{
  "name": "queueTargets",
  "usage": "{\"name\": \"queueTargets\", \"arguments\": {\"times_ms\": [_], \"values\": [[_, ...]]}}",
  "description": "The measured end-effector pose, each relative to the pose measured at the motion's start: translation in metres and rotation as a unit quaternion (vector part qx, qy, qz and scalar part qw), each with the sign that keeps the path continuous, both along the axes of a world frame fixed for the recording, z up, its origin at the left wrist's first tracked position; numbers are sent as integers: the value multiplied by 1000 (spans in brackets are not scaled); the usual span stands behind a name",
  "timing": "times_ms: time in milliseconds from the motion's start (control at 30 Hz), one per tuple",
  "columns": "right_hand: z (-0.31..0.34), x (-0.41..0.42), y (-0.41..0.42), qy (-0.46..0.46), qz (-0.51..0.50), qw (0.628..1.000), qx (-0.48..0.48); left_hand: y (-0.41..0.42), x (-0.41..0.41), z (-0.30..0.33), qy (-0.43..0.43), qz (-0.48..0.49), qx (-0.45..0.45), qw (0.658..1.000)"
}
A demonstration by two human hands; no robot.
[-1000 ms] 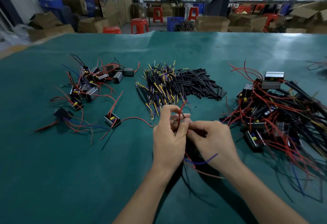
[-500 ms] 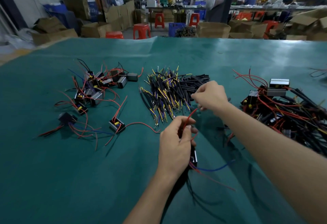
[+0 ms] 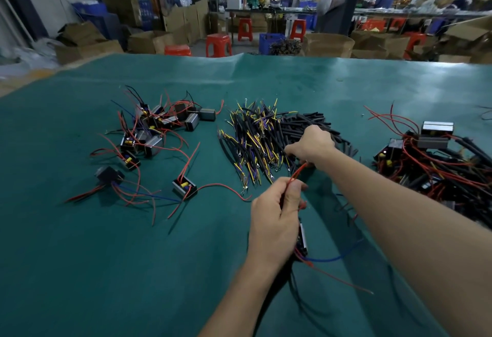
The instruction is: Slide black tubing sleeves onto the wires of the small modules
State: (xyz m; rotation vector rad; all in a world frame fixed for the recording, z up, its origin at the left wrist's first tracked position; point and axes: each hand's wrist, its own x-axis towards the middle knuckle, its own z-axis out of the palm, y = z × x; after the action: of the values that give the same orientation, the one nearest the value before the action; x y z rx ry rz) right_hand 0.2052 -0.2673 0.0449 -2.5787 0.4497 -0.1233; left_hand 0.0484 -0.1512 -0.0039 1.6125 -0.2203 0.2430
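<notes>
Over the green worktop (image 3: 80, 270) our left hand (image 3: 274, 219) grips a small module (image 3: 303, 238) by its red wire (image 3: 296, 175), while our right hand (image 3: 311, 144) curls into the black sleeves (image 3: 306, 120); whether it holds one we cannot tell. Next, threading needs aligned ends.

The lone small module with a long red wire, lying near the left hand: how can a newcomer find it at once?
Start at the scattered modules on the left of the green table. Look toward the near edge and right, toward the left hand: the lone module lies there. Unlike its neighbours, it lies apart, showing a yellow part, its long red wire curving toward that hand.
</notes>
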Motion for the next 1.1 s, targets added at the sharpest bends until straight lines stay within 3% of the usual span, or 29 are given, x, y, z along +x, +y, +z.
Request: {"name": "queueTargets", "arguments": {"times_ms": [233, 467, 600, 700, 800, 900, 1100], "values": [[-17, -7, 2, -90, -23, 994, 51, 1, 0, 1, -14, 4, -2, 1000], [-19, -12, -9, -115, 23, 990, 81, 1, 1, -1, -10, 0, -4, 1000], [-10, -29, -16, -135, 41, 975, 173, 2, 2, -1, -17, 1, -1, 1000], [1, -66, -29, -141, 82, 928, 334, 3, 1, 1, -19, 4, -1, 1000], [7, -111, -44, -111, 143, 844, 505, 2, 0, 3, -19, 6, -4, 1000], [9, -144, -50, -96, 187, 777, 593, 4, -2, 6, -22, 2, -9, 1000], [9, -163, -43, -113, 191, 756, 615, 7, -7, 9, -16, -6, -2, 1000]]}}
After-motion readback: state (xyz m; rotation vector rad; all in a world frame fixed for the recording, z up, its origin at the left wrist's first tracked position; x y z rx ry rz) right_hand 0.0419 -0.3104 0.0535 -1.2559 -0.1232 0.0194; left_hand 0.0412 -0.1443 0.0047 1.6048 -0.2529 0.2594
